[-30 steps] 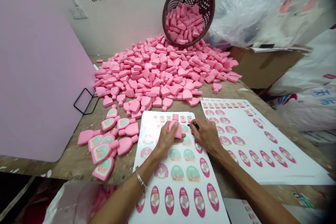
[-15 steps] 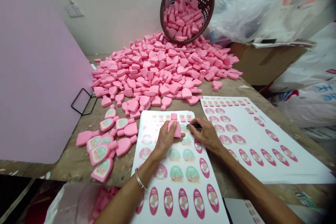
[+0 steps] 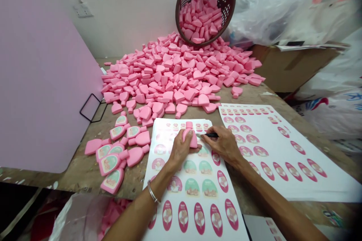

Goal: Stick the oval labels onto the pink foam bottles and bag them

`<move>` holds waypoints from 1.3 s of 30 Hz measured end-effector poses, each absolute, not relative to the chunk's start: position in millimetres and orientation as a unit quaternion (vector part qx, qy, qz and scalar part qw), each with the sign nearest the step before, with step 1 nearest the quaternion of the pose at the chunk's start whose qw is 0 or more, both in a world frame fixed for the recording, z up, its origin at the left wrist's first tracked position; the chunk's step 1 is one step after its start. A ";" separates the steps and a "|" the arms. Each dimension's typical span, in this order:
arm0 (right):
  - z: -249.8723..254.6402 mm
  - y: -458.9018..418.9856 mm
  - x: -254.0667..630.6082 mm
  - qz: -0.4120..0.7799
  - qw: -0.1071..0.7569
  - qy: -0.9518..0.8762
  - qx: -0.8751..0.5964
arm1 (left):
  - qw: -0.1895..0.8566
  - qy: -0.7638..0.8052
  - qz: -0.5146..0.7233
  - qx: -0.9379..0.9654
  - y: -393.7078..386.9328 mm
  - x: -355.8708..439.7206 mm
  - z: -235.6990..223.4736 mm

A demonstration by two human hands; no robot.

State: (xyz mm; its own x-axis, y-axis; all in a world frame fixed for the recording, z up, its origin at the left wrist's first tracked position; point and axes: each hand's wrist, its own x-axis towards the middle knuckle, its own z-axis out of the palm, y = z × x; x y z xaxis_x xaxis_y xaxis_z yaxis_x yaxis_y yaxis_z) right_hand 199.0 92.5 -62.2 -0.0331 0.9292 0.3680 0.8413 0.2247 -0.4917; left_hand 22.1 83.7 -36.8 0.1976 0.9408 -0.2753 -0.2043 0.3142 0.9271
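My left hand [image 3: 181, 147] grips a plain pink toy bottle [image 3: 192, 140], cap pointing away from me, above a sticker sheet [image 3: 207, 211]. Between the fingers of my right hand [image 3: 224, 146] is a slim black tool [image 3: 211, 134]; its exact kind is unclear. The tool's tip is close to the sheet's upper right, just right of the bottle. Round green and pink stickers and pink ovals cover the sheet. To the left lies a group of pink bottles, several bearing green labels [image 3: 109, 164] and others plain.
A large heap of pink bottles [image 3: 169, 71] spreads behind, below a tipped brown basket [image 3: 181, 26]. More sticker sheets [image 3: 274, 143] lie at right. A pink panel [image 3: 42, 83] with a black wire stand [image 3: 93, 108] is at left. A cardboard box [image 3: 283, 67] stands back right.
The whole view has shifted slightly rightward in the picture. Both hands keep nearly the same grip and place; more of the black tool shows in my right hand.
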 end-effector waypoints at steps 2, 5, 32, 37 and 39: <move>-50.1 90.2 200.9 0.148 0.368 -0.671 -0.626 | 0.667 0.462 0.435 0.391 83.7 20.9 -36.1; -27.3 84.7 201.4 0.252 0.441 -0.593 -0.625 | 0.688 0.439 0.451 0.362 82.4 17.8 -33.2; 6.5 53.9 151.2 0.219 0.428 -0.693 -0.537 | 0.761 0.337 0.476 0.284 53.1 -2.1 2.1; 5.5 54.2 150.5 0.207 0.435 -0.691 -0.539 | 0.769 0.324 0.477 0.276 53.6 -1.5 3.0; 5.5 54.5 150.4 0.207 0.435 -0.690 -0.540 | 0.768 0.322 0.481 0.274 54.1 -1.1 1.5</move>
State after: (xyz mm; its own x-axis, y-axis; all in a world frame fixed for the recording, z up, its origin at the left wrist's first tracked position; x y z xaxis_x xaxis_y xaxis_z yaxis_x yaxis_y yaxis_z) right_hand 150.4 54.5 5.5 -0.0380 0.9255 0.3769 0.5643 0.3311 -0.7563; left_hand -1.1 54.1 1.5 0.3305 0.9152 -0.2304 -0.5621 0.3870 0.7310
